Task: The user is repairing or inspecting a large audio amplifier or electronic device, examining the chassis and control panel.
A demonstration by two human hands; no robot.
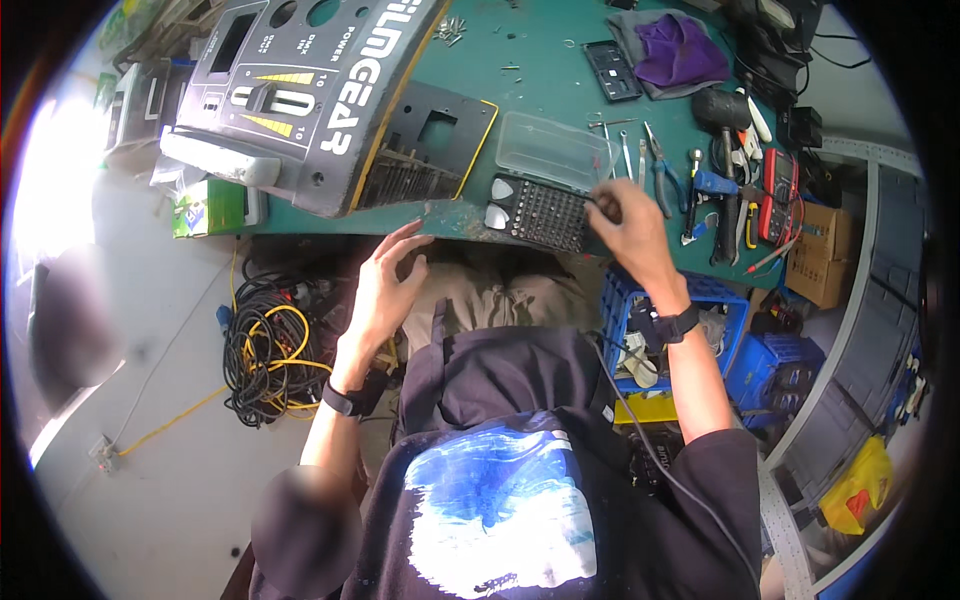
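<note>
Across a cluttered room's green worktop (pixel 475 80), lying flat near the front edge: a black bit case (pixel 512 233), packed with rows of small metal bits (pixel 550 212). Likely light and stiff, with bits probably slippery and easy to spill; best held level by the outer walls. Just beyond, a clear lid (pixel 548 150), probably thin and easily cracked. At the case's right end, the right hand (pixel 634 232), fingers curled together; cannot tell whether grasping anything. Well to the left, by the worktop's edge, the left hand (pixel 383 285), fingers loosely spread, released. Farther out, a bulky dark housing (pixel 335 75), hemming in the left side. On the right, pliers (pixel 657 158), a black mallet (pixel 720 108) and a red multimeter (pixel 779 200), crowding outward reach. Toward the back, a purple cloth (pixel 680 52); below, coiled cables (pixel 245 360).
</note>
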